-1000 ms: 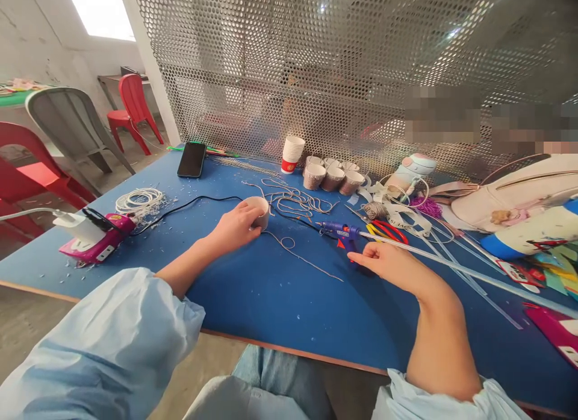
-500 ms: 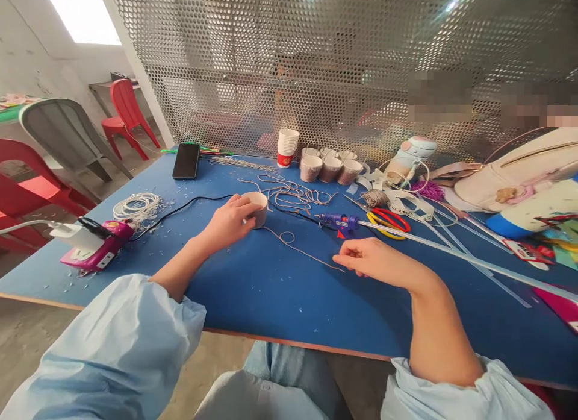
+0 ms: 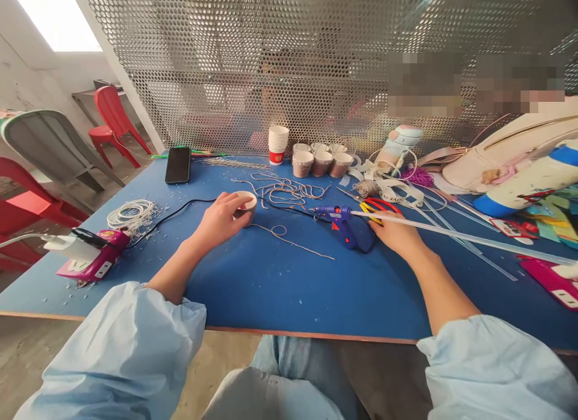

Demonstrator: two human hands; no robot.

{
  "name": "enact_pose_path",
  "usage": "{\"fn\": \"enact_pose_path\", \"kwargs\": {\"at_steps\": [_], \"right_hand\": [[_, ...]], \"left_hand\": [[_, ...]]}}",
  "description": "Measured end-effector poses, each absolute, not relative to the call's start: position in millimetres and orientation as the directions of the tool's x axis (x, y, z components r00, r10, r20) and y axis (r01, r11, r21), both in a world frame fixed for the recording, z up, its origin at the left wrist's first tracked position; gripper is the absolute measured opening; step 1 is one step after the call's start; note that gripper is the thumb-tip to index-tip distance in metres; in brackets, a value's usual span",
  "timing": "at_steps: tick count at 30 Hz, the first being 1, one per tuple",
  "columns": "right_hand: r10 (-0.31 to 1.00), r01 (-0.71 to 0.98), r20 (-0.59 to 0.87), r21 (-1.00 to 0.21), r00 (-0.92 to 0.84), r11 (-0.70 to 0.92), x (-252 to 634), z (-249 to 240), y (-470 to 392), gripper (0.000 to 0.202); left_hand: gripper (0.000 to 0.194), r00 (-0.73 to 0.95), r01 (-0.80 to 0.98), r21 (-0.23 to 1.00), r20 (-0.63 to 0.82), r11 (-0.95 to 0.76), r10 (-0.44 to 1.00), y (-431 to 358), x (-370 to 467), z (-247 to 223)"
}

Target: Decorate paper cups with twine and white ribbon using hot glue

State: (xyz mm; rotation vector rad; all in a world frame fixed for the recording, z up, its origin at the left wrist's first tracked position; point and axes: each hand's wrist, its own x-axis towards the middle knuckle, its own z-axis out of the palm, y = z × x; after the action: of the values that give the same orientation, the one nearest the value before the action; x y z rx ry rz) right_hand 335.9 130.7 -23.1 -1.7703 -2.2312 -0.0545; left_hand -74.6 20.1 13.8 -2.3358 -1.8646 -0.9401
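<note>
My left hand [image 3: 226, 220] is closed around a small cup [image 3: 247, 205] at the centre of the blue table. From the cup a thin cord [image 3: 293, 244] runs right across the table, with a small loop in it. My right hand [image 3: 394, 232] is at the handles of the red and yellow scissors [image 3: 378, 208], behind the glue stick; its fingertips are partly hidden, so its grip is unclear. Just left of that hand lies a blue glue gun [image 3: 345, 226] with a long clear stick.
Several wrapped cups [image 3: 302, 164] and a stack of paper cups [image 3: 278, 145] stand at the back, behind tangled cord [image 3: 289, 190]. A phone [image 3: 178, 165] and a pink power strip [image 3: 105, 264] are at left. A bottle [image 3: 397, 146] and bag [image 3: 497, 152] stand right.
My right hand has left the cord's free end and moved right and forward to the scissors. My left hand stays on the cup. The whole view has shifted slightly.
</note>
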Motion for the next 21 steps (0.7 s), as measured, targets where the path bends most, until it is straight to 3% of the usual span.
{"fn": "enact_pose_path", "kwargs": {"at_steps": [11,15,21], "right_hand": [[0.980,0.991,0.164,-0.050,-0.112,0.122,335,-11,143,0.030],[0.983,0.983,0.087,-0.075,-0.159,0.166,333,-4,155,0.031],[0.988,0.982,0.007,-0.107,-0.156,0.156,330,3,163,0.040]], "left_hand": [[0.025,-0.032,0.877,0.373,0.675,-0.303,0.737,20,-92,12],[0.024,-0.179,0.833,0.491,0.675,-0.254,0.716,24,-99,15],[0.025,-0.346,0.694,0.698,0.541,-0.179,0.767,27,-102,17]]}}
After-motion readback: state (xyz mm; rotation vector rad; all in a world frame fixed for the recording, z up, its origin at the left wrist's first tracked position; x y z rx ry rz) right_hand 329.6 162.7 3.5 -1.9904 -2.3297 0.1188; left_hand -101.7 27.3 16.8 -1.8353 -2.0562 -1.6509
